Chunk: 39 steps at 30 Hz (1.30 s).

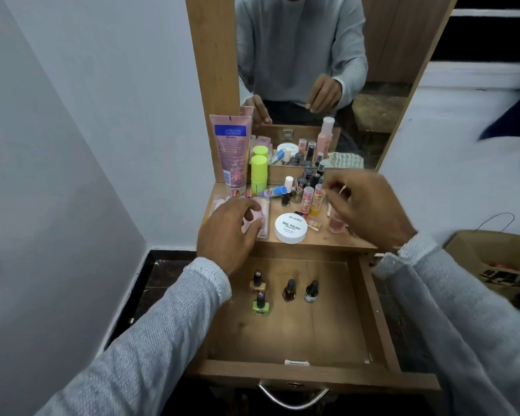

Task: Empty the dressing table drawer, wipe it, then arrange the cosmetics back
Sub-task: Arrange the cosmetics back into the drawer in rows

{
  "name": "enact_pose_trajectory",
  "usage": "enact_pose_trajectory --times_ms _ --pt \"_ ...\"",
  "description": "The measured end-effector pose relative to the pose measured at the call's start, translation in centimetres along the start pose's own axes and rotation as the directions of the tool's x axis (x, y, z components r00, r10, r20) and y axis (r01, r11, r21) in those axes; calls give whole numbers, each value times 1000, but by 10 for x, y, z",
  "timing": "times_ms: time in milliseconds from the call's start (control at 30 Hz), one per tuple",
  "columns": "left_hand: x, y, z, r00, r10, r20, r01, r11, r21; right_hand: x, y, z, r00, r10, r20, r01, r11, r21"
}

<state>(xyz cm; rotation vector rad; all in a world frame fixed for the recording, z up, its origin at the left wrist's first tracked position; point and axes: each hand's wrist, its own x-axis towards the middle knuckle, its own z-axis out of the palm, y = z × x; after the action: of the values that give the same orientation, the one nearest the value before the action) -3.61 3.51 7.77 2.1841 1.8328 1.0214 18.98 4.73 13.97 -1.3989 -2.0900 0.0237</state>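
Observation:
The wooden drawer (370,310) is pulled out below me. Several small nail polish bottles stand at its back: a beige one (257,283), a green one (261,304), a dark brown one (289,291) and a white one (311,292). My left hand (227,234) is over the tabletop's left side, thumb and curled fingers closing on a flat pink packet (264,219). My right hand (365,205) hovers over the tabletop's right side, fingers loosely spread and holding nothing, beside pink-capped tubes (307,199). A pink bottle (336,225) lies partly hidden beneath it.
The tabletop (318,240) holds a white nail polish remover tub (291,228), a lime green stick (259,175), a tall pink tube (231,151) and more small bottles before the mirror (382,85). A paper bag (493,265) stands on the floor at right. A wall is at left.

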Motion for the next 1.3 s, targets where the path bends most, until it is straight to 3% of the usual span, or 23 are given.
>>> enact_pose_trajectory --times_ms 133,233,400,567,933,1100,1300 --pt "30 15 3 1000 -24 1 24 1000 -8 35 12 -17 997 -30 -74 24 996 -80" --pt "51 28 6 1000 4 22 -4 1000 11 55 29 -17 1000 8 30 -5 993 -118" --pt "77 50 24 987 72 146 -79 996 42 62 42 -11 988 101 121 -95 994 -55" --pt "92 58 50 964 43 263 -76 990 118 55 50 -3 959 151 239 -153 988 -9" --pt "98 46 59 943 -36 330 -16 988 153 71 80 2 939 284 194 -321 926 196" --pt "100 40 54 946 -58 318 0 984 179 89 77 6 919 259 297 -320 930 181" --pt "99 41 57 946 -60 319 15 990 141 113 55 6 841 252 479 -291 957 9"
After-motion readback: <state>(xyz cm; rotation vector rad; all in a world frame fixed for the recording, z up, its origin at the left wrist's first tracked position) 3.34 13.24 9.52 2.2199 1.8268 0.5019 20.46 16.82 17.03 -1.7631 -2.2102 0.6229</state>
